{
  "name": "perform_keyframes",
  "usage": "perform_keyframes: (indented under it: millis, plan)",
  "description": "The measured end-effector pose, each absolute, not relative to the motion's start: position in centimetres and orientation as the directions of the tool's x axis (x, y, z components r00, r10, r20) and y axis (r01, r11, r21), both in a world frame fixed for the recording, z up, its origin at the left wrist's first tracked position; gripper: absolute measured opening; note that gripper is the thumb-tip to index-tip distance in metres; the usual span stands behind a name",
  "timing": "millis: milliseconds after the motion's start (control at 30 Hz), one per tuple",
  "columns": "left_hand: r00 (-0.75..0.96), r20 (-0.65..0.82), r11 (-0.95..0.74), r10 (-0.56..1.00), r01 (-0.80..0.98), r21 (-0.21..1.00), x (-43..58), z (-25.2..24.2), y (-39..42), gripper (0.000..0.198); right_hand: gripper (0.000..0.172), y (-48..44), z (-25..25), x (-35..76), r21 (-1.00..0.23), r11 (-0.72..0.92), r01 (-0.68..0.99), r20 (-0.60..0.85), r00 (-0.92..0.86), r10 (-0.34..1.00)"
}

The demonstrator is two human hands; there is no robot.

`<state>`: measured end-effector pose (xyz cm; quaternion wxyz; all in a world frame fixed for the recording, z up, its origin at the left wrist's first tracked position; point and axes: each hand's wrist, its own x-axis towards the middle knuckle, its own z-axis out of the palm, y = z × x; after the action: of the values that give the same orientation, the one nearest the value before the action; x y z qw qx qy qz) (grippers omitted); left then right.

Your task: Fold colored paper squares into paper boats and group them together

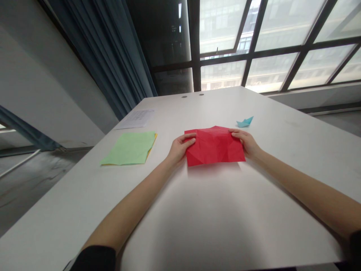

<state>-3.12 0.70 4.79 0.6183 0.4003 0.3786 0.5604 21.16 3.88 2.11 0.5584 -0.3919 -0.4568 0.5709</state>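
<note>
In the head view, I see a person's two bare hands at a white table (214, 218), and between them is a sheet of red paper (214, 147). The left hand (178, 149) is clamped on the left edge of this red paper, the thumb in front of it. The right hand (250, 145) is closed in the same manner on its upper right corner, with fingertips lying over the front. The red paper has many crease lines (they cross its face in several directions), and under its lower edge there is a soft reddish shadow on the table.

Just beyond the red paper, to its right, stands a small light-blue paper boat (244, 122). To the left of the red paper, well apart from it, lies a light-green paper sheet (128, 148), with a yellow sheet (152, 145) showing below it. Farther to the left and behind the red paper is a printed white page (135, 119); its text is too small for me to read.
</note>
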Motion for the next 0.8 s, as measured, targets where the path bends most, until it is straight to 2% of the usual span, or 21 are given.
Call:
perform_keyframes:
  millis: [67,200,400,800]
  plan:
    - [0.089,-0.041,0.072,0.995,-0.386,0.92,-3.1,4.8,0.7,0.033,0.024,3.6,2.2,21.0,-0.953,0.014,-0.302,0.052,-0.117,0.992]
    - [0.073,-0.048,0.075,0.996,-0.435,0.897,-3.2,4.9,0.9,0.034,0.031,3.3,2.2,20.6,-0.937,-0.056,-0.345,0.021,-0.216,0.976]
    - [0.078,-0.063,0.093,0.995,-0.478,0.874,-3.4,4.9,0.9,0.033,0.031,2.9,2.6,20.3,-0.921,-0.103,-0.376,-0.01,-0.241,0.97]
    - [0.057,-0.086,0.103,0.995,-0.464,0.88,-3.1,5.3,0.5,0.034,0.031,2.6,2.9,19.8,-0.956,-0.025,-0.293,0.036,-0.201,0.979]
